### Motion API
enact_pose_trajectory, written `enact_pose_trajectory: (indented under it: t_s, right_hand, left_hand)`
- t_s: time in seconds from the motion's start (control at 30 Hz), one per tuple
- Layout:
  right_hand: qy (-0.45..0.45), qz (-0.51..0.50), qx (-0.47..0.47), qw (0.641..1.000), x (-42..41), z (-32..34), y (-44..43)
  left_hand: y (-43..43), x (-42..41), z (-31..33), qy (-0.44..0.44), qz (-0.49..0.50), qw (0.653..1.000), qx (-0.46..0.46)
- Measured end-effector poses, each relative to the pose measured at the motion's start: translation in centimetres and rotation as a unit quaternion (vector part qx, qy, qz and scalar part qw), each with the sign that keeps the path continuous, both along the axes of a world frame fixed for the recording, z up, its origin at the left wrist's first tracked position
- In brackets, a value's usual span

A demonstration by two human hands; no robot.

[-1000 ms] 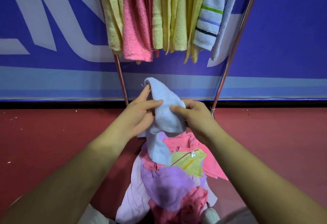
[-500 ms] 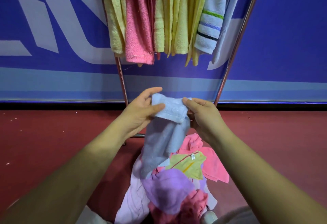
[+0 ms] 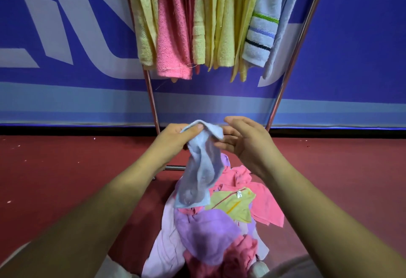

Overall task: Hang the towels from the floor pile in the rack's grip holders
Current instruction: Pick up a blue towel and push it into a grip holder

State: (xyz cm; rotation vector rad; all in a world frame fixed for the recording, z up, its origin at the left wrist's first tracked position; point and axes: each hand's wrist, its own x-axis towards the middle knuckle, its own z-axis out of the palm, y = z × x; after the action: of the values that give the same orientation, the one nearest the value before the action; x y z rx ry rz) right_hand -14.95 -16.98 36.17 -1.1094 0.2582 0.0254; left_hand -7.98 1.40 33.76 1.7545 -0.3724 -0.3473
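Right hand has let go of the light blue towel it was pinching half a second ago; its fingers are now spread and relaxed, palm turned toward the cloth, just beside the folded top edge, and whether they brush it I cannot tell. Left hand alone keeps the towel, thumb and fingers clamped on its upper corner, so the cloth has dropped from a bunched fold between two hands into one long strip hanging down. Its lower end dangles over the near side of the floor pile, a heap of lilac, pink and yellow-green cloths lying on the red floor. Behind the hands stands the rack, its metal legs slanting up on both sides. Yellow towels, a pink towel and a striped white towel hang from it against the blue wall banner.
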Motion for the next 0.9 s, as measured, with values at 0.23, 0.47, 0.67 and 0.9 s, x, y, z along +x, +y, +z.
enact_pose_trajectory:
  t_s: [0.23,0.47,0.67,0.9]
  right_hand:
    - [-0.136,0.100,-0.412,0.895,-0.3,-0.7,0.7]
    - [-0.070,-0.074,-0.280,0.955,0.8,0.0,-0.9]
    - [0.001,-0.210,-0.218,0.953,2.3,-1.4,-3.4]
    - [-0.008,-0.245,-0.319,0.916,2.7,-2.4,-4.6]
  left_hand:
    - [0.0,0.2,0.0,0.012,0.006,0.999,0.039]
    - [1.3,1.1,-0.2,-0.057,-0.081,0.989,0.113]
    - [3.5,2.7,-1.9,-0.100,-0.125,0.875,0.456]
    - [3.2,2.4,-0.8,-0.074,-0.121,0.974,0.177]
